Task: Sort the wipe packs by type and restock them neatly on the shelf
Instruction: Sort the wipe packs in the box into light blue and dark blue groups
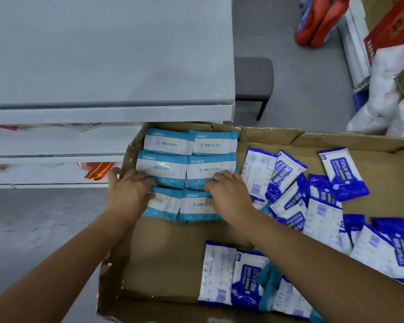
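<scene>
shelf (107, 115) lip overhanging just beyond the fingertips. box (173, 259) wall tight against the left thumb, bare cardboard open behind both wrists. dark-blue packs (322, 209) strewn right of the right hand (231, 194). light-blue packs (168, 144) in two columns under the fingers. left hand (126, 192) flat, pressing them; right fingers (214, 183) bent onto them, grip unclear.

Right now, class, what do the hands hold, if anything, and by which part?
Left hand presses flat on the light-blue wipe packs, holding nothing. Right hand curls its fingers at their edges; a grip cannot be told.
</scene>
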The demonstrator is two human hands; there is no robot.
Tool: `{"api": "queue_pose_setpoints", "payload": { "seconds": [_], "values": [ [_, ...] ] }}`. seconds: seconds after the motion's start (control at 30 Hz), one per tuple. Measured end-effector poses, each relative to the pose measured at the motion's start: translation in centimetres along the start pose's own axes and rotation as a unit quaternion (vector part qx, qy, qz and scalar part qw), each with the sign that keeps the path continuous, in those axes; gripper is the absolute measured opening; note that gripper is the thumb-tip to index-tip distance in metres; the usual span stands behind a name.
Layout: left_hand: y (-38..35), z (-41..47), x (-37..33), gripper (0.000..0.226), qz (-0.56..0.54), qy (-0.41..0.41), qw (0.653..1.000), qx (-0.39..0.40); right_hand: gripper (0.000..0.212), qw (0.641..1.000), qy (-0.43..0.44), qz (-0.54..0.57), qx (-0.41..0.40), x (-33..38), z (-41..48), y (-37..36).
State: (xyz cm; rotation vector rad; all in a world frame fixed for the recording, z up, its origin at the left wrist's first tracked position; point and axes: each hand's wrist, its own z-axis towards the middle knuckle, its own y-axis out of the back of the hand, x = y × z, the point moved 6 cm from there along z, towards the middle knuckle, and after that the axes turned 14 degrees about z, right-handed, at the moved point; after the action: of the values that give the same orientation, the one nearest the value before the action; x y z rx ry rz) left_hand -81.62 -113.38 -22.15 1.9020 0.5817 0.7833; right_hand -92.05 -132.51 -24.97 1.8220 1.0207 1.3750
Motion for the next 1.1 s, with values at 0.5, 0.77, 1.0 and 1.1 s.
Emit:
{"api": "queue_pose_setpoints", "payload": {
  "seconds": [0.5, 0.77, 1.0, 1.1],
  "values": [
    [10.0, 1.3, -16.9, 0.031, -0.152, -0.182, 0.957, -0.167, 0.007, 0.933, -0.242, 0.194, -0.184, -18.2, -15.7, 11.7],
    [10.5, 6.1, -30.1, 0.032, -0.184, -0.196, 0.963, 0.032, 0.035, 0.857, -0.484, 0.166, -0.058, -30.4, -25.8, 11.9],
    [9.2, 7.1, -33.6, 0.031, -0.097, -0.106, 0.989, 0.047, 0.041, 0.866, -0.481, 0.137, 0.012, -31.1, -28.5, 10.1],
    [9.3, 6.9, -33.5, 0.03, -0.077, -0.08, 0.992, 0.052, 0.043, 0.865, -0.484, 0.131, 0.015, -31.3, -28.8, 10.9]
  ]
}}
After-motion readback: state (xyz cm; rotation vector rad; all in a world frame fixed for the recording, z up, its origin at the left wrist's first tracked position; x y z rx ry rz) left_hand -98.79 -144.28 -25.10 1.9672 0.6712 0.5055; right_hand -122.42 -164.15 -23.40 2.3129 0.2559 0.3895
